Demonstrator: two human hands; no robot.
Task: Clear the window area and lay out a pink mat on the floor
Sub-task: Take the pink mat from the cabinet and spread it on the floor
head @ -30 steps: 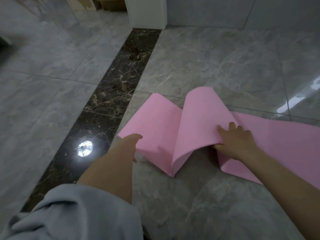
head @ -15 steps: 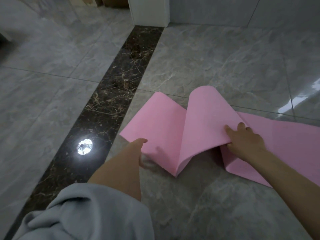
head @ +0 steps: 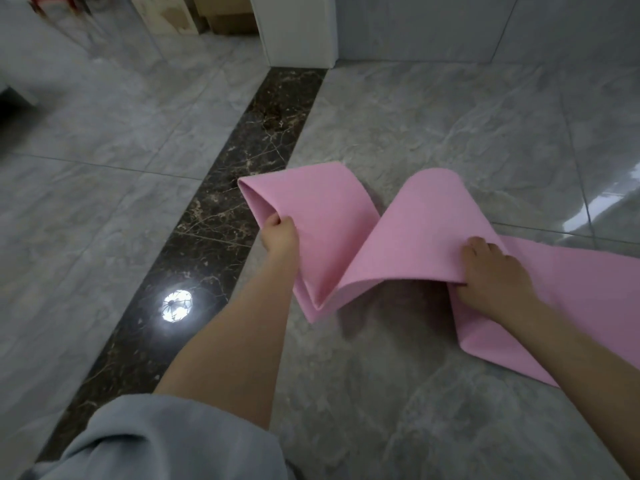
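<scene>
A pink foam mat lies partly folded on the grey marble floor, running off the right edge of the view. My left hand grips the mat's left end and holds it lifted and curled off the floor. My right hand is closed on the edge of the raised middle fold, fingers on top and thumb underneath. Between the two hands the mat dips into a V-shaped crease that touches the floor. The right part of the mat lies flat.
A dark marble strip runs diagonally across the floor, with a bright lamp reflection on it. A white pillar base stands at the top, cardboard boxes to its left. A grey wall closes the far side.
My left hand has reached forward, taken hold of the mat's left end and lifted it off the floor so it curls upward. The right hand keeps its grip on the middle fold.
</scene>
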